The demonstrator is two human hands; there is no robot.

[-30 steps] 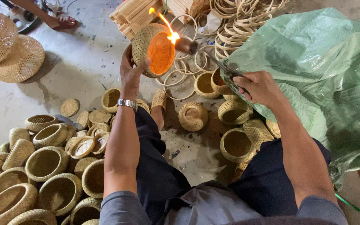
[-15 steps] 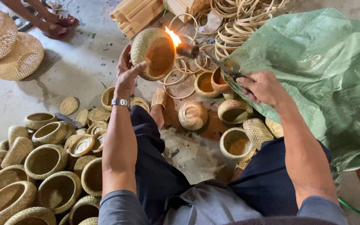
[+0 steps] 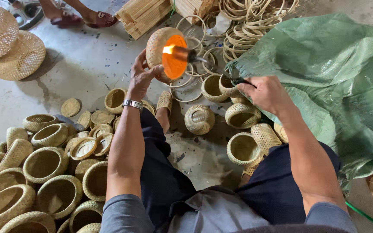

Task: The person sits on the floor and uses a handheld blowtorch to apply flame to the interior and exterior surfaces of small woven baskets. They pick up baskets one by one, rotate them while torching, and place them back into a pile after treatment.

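Above the concrete floor, left hand grips basket, now glowing orange inside; right hand clasps torch

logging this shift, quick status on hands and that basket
Left hand gripping woven basket, opening tilted toward torch. Right hand gripping torch, flame inside basket. Nothing between them; more baskets piled on floor at left.

The left hand held a woven basket up; the right hand, beside the green sack, aimed a lit torch into that basket.
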